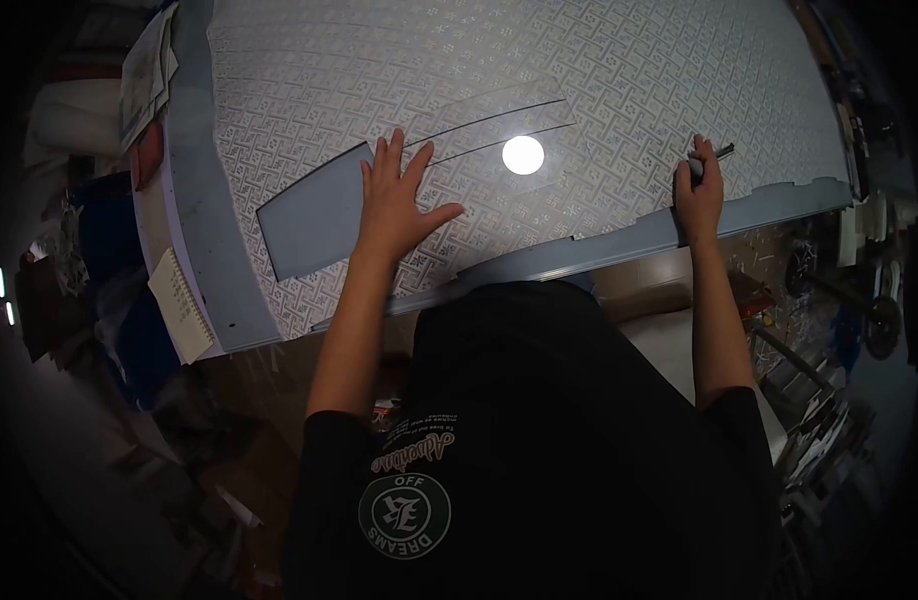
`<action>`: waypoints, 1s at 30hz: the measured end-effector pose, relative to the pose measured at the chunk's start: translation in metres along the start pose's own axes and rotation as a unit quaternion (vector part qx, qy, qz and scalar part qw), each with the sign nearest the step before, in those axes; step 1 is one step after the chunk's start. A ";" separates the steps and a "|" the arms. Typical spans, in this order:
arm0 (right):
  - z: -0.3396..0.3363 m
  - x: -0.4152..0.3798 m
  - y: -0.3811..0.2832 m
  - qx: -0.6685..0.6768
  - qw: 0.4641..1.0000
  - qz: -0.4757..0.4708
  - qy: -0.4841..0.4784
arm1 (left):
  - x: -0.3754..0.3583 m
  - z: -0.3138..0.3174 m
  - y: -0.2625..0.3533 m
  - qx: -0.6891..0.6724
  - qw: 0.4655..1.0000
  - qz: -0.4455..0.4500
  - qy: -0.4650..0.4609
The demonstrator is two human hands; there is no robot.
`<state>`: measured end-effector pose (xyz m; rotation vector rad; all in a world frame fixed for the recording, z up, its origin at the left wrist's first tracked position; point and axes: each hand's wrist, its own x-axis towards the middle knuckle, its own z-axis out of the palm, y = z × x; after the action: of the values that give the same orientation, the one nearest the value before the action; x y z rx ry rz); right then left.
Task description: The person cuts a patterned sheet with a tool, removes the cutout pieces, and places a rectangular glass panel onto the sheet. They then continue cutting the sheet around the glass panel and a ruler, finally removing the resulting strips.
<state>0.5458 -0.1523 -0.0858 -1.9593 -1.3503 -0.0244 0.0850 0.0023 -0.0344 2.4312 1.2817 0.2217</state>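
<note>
My left hand (394,200) lies with fingers spread on the patterned sheet (599,70) covering the table. Its fingertips touch the right end of a flat grey panel (319,215) and a clear piece (489,105) marked with thin dark lines. To the right, my right hand (701,195) is closed around a dark, slim tool (725,151), whose tip points right. Most of that tool is hidden by my fingers, so its exact kind does not show. This hand rests near the front edge of the table.
A grey strip with an uneven edge (539,262) runs along the table's front. At the left lie a spiral notebook (181,305), loose papers (149,75) and a red item (148,158). A bright round light spot (523,155) falls mid-table. Clutter stands at the lower right.
</note>
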 end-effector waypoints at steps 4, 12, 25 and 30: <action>-0.001 0.000 -0.003 0.014 0.999 0.030 -0.006 | 0.015 -0.001 -0.005 0.000 1.000 -0.010 -0.006; -0.001 0.000 0.000 -0.011 1.000 -0.014 0.005 | 0.045 0.015 0.032 0.056 0.998 0.022 -0.030; -0.016 0.003 -0.034 0.014 0.957 -0.164 -0.238 | 0.028 0.008 -0.004 -0.006 0.993 0.016 0.120; -0.006 -0.005 -0.022 -0.124 0.988 -0.057 -0.074 | 0.036 0.008 -0.001 -0.037 0.993 -0.013 0.112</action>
<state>0.5280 -0.1561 -0.0712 -2.1201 -1.6212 -0.1087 0.1074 0.0299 -0.0431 2.3771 1.3714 0.5382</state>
